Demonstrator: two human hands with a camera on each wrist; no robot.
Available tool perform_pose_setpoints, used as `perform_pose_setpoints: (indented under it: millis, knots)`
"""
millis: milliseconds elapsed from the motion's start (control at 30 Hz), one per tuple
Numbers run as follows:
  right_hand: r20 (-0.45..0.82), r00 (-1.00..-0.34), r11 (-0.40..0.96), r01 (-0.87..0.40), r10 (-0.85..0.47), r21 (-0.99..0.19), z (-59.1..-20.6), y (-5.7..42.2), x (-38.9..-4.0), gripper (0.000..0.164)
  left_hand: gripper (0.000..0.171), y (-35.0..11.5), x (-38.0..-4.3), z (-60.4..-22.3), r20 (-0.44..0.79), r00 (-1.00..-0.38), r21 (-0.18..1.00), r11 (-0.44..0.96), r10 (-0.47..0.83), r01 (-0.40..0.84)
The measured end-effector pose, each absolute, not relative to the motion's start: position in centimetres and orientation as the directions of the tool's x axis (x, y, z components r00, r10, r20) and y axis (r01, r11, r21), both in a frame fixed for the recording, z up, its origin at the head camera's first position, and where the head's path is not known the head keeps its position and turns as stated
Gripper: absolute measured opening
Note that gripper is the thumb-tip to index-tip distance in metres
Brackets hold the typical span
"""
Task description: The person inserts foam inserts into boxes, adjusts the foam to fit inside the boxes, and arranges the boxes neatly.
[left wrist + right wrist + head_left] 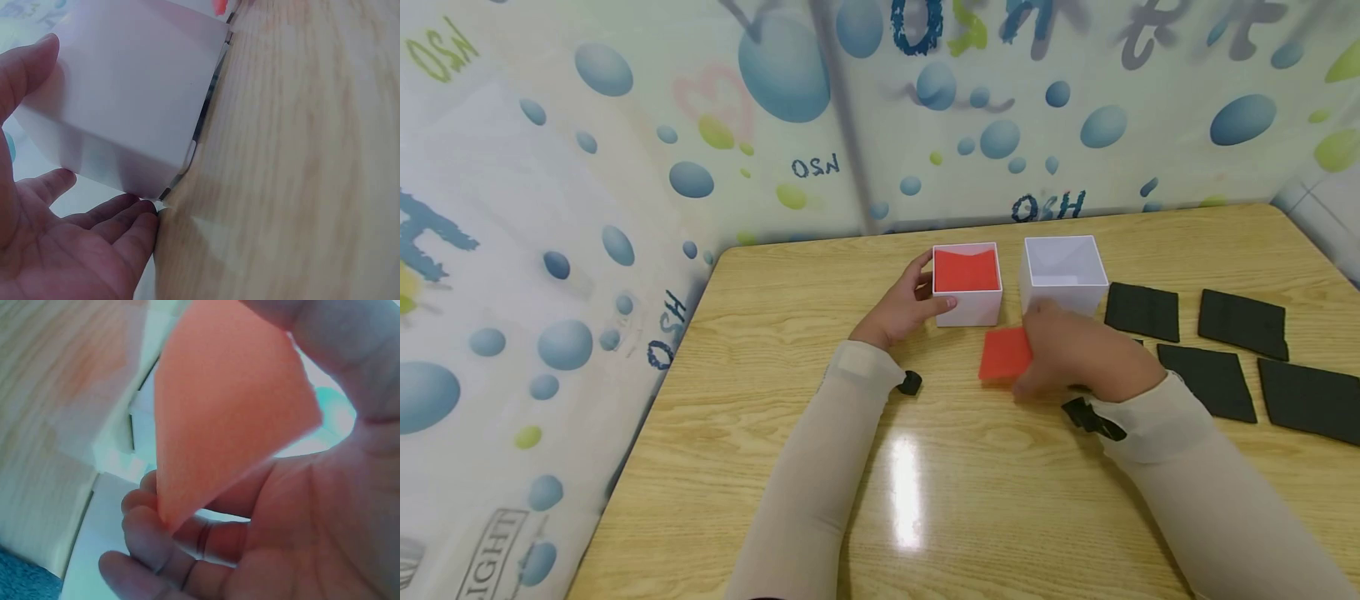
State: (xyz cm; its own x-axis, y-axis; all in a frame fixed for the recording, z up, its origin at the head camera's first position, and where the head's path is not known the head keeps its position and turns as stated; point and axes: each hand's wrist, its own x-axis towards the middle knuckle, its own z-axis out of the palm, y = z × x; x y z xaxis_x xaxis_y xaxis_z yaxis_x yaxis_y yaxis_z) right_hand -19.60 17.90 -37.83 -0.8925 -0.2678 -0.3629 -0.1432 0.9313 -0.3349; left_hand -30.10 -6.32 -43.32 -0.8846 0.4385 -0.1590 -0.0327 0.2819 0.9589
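My left hand [897,312] holds a small white open-topped box [972,310] at its left front corner. In the left wrist view the thumb lies on one wall of it, with the fingertips along the adjoining wall. Red sheet material [966,272] fills much of that box's opening. Between thumb and fingers, my right hand [1081,354] pinches a thin, square red sheet [231,419], slightly bent, above the table in front of the boxes. Just behind this hand stands a second white box [1062,297], its bare inside showing; the hand covers part of its front.
Several flat black sheets [1142,312] lie on the wooden table [760,350] at the right, one partly hidden by the right arm. A wall covering printed with bubbles [940,150] rises along the table's back and left edges.
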Motion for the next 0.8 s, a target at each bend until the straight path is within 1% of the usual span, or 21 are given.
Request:
perform_pose_setpoints:
  millis: [67,200,500,800]
  knots:
    - [-0.367,-0.891,0.933,-0.146,-0.268,-0.328,-37.6,17.9,-19.7,0.098,0.096,-6.3,-30.2,-43.4,-0.161,-0.884,0.959,0.282,0.439,-0.034]
    - [-0.356,-0.888,0.936,-0.188,-0.292,-0.298,-37.1,18.0,-20.0,0.108,0.096,-6.3,-30.1,-43.4,-0.162,-0.883,0.960,0.276,0.441,-0.038]
    - [-0.319,-0.893,0.914,-0.198,-0.317,-0.355,-36.3,18.4,-20.1,0.109,0.095,-6.4,-30.2,-43.5,-0.153,-0.880,0.964,0.264,0.449,-0.032]
    - [-0.263,-0.888,0.867,-0.238,-0.377,-0.438,-35.0,18.9,-19.6,0.104,0.094,-6.4,-30.1,-43.5,-0.148,-0.879,0.964,0.264,0.453,-0.026]
